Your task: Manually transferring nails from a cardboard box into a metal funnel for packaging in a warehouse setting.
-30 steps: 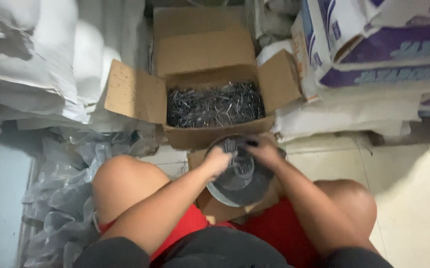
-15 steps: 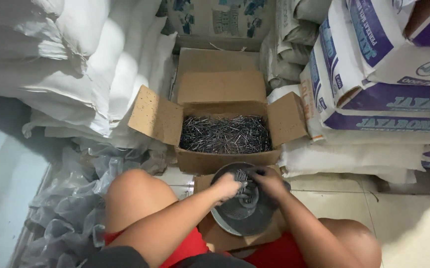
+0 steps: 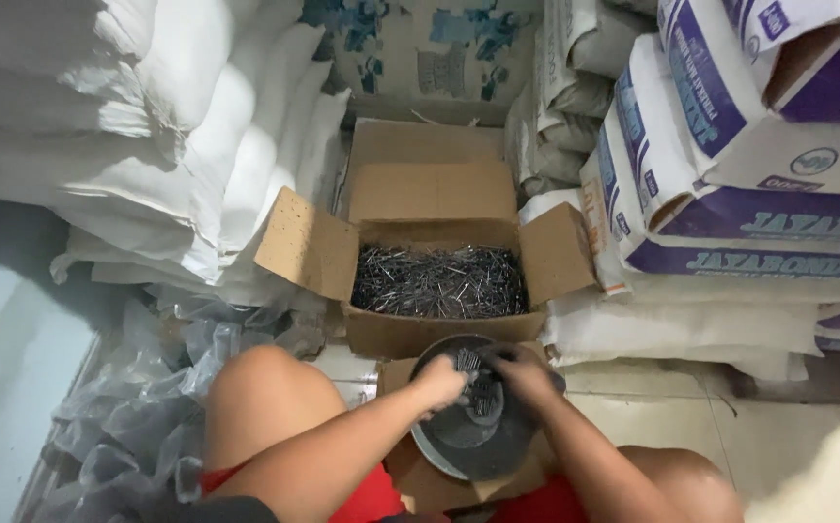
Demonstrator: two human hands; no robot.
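An open cardboard box [image 3: 437, 329] full of loose dark steel nails [image 3: 437, 281] stands on the floor in front of me. Just below it sits a round grey metal pan [image 3: 459, 447] on a piece of cardboard, between my knees. My left hand [image 3: 442, 381] rests on the pan's left rim with its fingers curled. My right hand [image 3: 522, 373] is at the pan's upper right, fingers closed. Between the two hands is a small bunch of nails [image 3: 479, 385]; which hand grips them I cannot tell.
White sacks [image 3: 120, 145] are piled at the left. Stacked white and purple paper bags [image 3: 749, 194] rise at the right. Crumpled clear plastic [image 3: 139, 407] lies on the floor by my left knee. Pale floor tiles [image 3: 788, 436] show at the lower right.
The view has tilted up, showing more of the stacked bags behind the box. Both hands have stayed on the grey pan, shifting slightly over its middle.
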